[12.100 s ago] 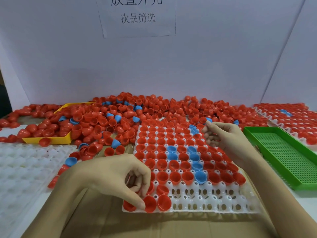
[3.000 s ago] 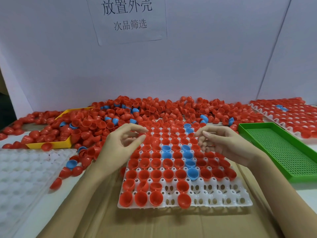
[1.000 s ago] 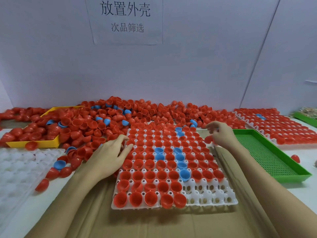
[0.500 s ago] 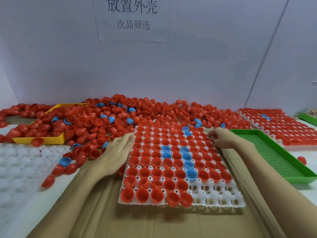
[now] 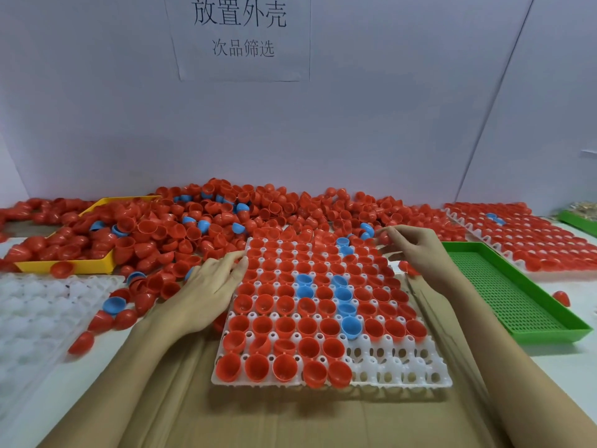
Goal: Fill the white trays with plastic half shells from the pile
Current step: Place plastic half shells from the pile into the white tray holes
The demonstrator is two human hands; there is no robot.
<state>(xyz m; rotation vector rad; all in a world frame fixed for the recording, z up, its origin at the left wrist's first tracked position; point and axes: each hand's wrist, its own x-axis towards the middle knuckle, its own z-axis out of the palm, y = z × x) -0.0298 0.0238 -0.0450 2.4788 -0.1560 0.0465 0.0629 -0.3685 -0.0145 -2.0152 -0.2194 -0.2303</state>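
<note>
The white tray (image 5: 403, 367) lies in front of me on cardboard. Red half shells and a few blue ones fill most of it; the near right cells are bare. The pile of half shells (image 5: 226, 221) spreads behind the tray and to its left. My left hand (image 5: 206, 292) lies flat, palm down, against the tray's left edge and holds nothing. My right hand (image 5: 416, 250) hovers at the tray's far right corner, thumb and forefinger pinched on a red half shell (image 5: 383, 237).
A yellow tray (image 5: 64, 265) heaped with shells sits far left, an empty white tray (image 5: 38, 305) near left. A green perforated tray (image 5: 504, 292) lies right of my arm, a filled white tray (image 5: 533, 240) beyond it. One loose red shell (image 5: 561, 298) lies at the right.
My right hand has risen slightly at the tray's far right corner and now pinches a red shell. My left hand stays at the tray's left edge.
</note>
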